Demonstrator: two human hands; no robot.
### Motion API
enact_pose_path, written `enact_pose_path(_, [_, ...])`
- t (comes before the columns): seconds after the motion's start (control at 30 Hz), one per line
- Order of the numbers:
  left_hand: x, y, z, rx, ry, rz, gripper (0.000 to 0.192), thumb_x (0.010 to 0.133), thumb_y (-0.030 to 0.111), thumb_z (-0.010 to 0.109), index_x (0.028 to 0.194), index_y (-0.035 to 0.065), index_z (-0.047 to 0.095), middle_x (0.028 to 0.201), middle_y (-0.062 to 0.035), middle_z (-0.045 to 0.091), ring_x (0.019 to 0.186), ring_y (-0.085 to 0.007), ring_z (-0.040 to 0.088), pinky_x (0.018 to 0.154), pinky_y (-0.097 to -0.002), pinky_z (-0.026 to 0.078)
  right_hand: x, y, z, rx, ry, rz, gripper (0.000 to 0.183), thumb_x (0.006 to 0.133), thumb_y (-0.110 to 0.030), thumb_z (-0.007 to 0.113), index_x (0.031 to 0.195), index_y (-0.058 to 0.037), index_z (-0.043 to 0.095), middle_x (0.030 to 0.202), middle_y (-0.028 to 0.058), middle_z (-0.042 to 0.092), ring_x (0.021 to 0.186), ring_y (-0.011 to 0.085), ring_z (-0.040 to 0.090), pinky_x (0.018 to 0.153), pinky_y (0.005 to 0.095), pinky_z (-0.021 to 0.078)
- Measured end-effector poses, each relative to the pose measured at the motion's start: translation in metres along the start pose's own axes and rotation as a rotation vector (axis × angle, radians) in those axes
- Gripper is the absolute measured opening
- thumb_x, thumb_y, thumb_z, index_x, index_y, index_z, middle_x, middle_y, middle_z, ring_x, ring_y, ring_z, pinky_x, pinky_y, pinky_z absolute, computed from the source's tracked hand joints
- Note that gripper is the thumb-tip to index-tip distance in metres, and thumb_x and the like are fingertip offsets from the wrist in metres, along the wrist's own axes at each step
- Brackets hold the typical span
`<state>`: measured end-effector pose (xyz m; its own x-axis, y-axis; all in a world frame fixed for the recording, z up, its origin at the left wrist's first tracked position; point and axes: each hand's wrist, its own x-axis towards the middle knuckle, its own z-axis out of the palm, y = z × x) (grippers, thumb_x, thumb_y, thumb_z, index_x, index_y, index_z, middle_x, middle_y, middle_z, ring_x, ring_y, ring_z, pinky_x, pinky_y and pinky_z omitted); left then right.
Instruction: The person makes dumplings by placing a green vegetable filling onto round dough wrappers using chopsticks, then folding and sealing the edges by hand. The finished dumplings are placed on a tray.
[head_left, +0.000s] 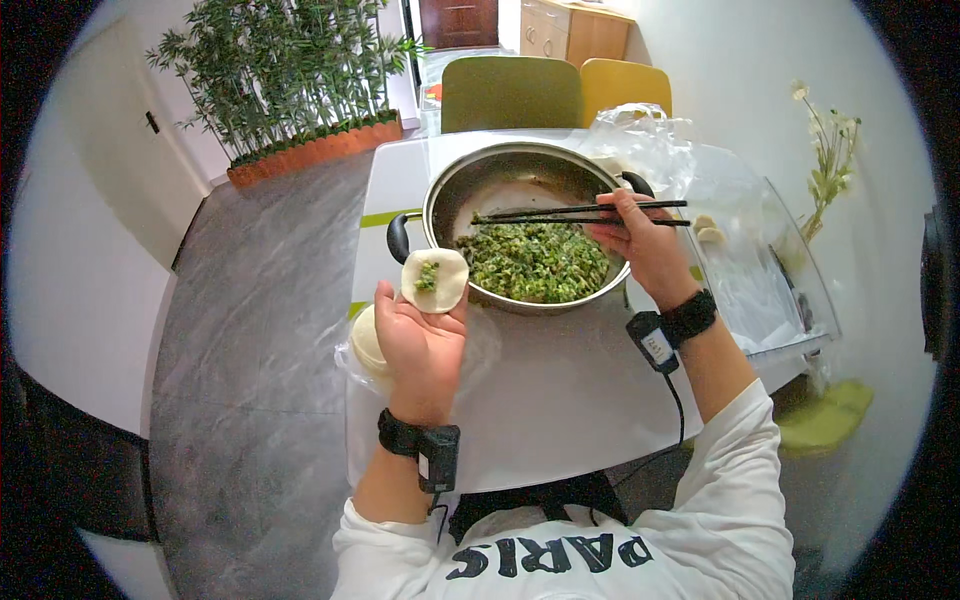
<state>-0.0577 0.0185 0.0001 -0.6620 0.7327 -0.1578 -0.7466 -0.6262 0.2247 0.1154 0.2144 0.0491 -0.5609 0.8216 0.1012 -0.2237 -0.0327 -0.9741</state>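
Note:
On the fingers of my left hand (426, 330), palm up, lies a round dumpling wrapper (450, 279) with a little green filling (427, 277) on it. My right hand (637, 244) grips a pair of black chopsticks (577, 213), their tips over the pan. Chopped green filling (536, 259) lies in the near part of a wide steel pan (525, 148) with black handles. A stack of round wrappers (365, 341) rests on clear plastic beside my left hand, partly hidden by it.
The pan stands on a white table (547, 405). Behind it is a crumpled clear plastic bag (645, 146). At the right, a few pale dumplings (707, 228) sit by a plastic-covered tray (750, 292). White flowers (825, 165) are near the wall. Chairs (510, 94) stand at the far edge.

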Motion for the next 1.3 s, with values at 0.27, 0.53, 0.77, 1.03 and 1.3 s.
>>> enact_pose_path(0.27, [-0.001, 0.004, 0.005, 0.018, 0.036, 0.026, 0.056, 0.098, 0.042, 0.026, 0.118, -0.006, 0.047, 0.118, -0.0217, 0.056, 0.11, -0.0355, 0.055, 0.097, -0.0478, 0.045, 0.025, 0.013, 0.023, -0.217, -0.112, -0.086, 0.024, 0.09, -0.022, 0.059, 0.092, 0.0003, 0.065, 0.082, 0.0089, 0.065, 0.072, 0.0148, 0.065, 0.062, 0.0264, 0.0568])
enact_pose_path(0.53, [-0.002, 0.002, 0.007, 0.051, 0.041, 0.015, 0.052, 0.098, 0.041, 0.028, 0.117, -0.0029, 0.046, 0.117, -0.0167, 0.056, 0.109, -0.0316, 0.056, 0.095, -0.0442, 0.047, 0.052, 0.022, 0.022, -0.168, -0.148, 0.088, 0.022, 0.09, -0.024, 0.059, 0.092, -0.0029, 0.065, 0.079, 0.006, 0.064, 0.065, 0.0139, 0.064, 0.056, 0.0246, 0.0542])
enact_pose_path(0.77, [0.002, 0.003, 0.001, 0.027, 0.029, 0.024, 0.056, 0.098, 0.043, 0.027, 0.118, -0.0056, 0.047, 0.118, -0.0209, 0.056, 0.111, -0.0357, 0.055, 0.097, -0.0474, 0.044, 0.048, 0.022, 0.029, -0.274, -0.154, 0.007, 0.028, 0.092, -0.027, 0.057, 0.096, -0.0001, 0.063, 0.085, 0.0092, 0.065, 0.074, 0.0175, 0.066, 0.064, 0.0255, 0.0549])
enact_pose_path(1.03, [0.002, 0.002, 0.002, 0.014, 0.036, 0.014, 0.056, 0.098, 0.043, 0.028, 0.118, -0.0055, 0.047, 0.118, -0.0212, 0.056, 0.111, -0.0356, 0.055, 0.097, -0.0479, 0.044, 0.035, 0.028, 0.043, -0.144, -0.136, -0.054, 0.021, 0.089, -0.02, 0.062, 0.088, 0.0006, 0.064, 0.075, 0.0071, 0.065, 0.067, 0.0121, 0.064, 0.054, 0.0234, 0.054])
enact_pose_path(1.3, [0.002, 0.003, 0.001, 0.028, 0.04, 0.011, 0.057, 0.098, 0.044, 0.027, 0.118, -0.0058, 0.046, 0.117, -0.0213, 0.057, 0.11, -0.0355, 0.055, 0.097, -0.0483, 0.044, 0.027, 0.03, 0.046, -0.06, -0.092, -0.019, 0.022, 0.092, -0.021, 0.057, 0.096, -0.0001, 0.062, 0.093, 0.0115, 0.065, 0.079, 0.0209, 0.066, 0.068, 0.0297, 0.0566])
